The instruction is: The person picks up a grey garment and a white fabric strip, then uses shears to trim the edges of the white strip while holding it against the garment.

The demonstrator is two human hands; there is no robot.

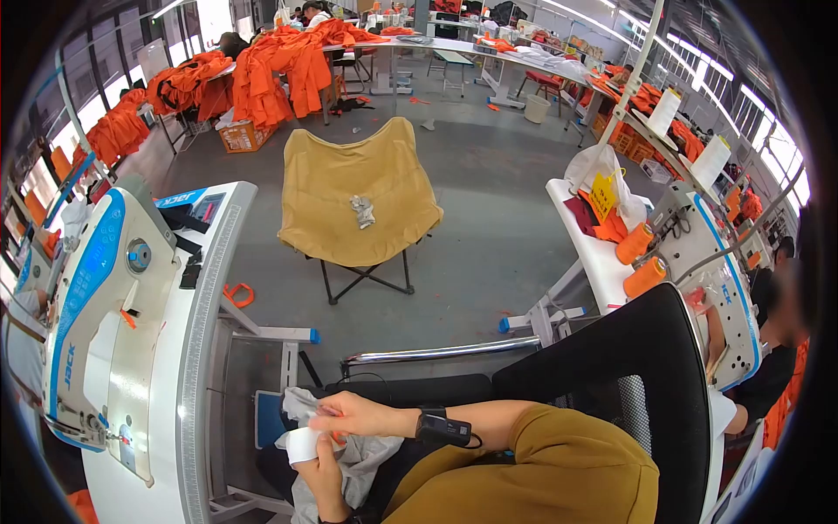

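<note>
Head view: the white piece [302, 445] and the grey cloth [362, 470] are together, near the right edge of the left bench [175, 410]. Both look light; the cloth seems soft, the piece stiffer, so its edge may be the better hold. The left hand [323, 480] pinches it; the right hand [356, 414] has its fingers bent together, on what I cannot tell. The plastic bag [583, 163] is near the far corner of the right bench [587, 262]; farther away stand the orange crate [246, 138] and the bucket [537, 110], their contents unclear.
</note>
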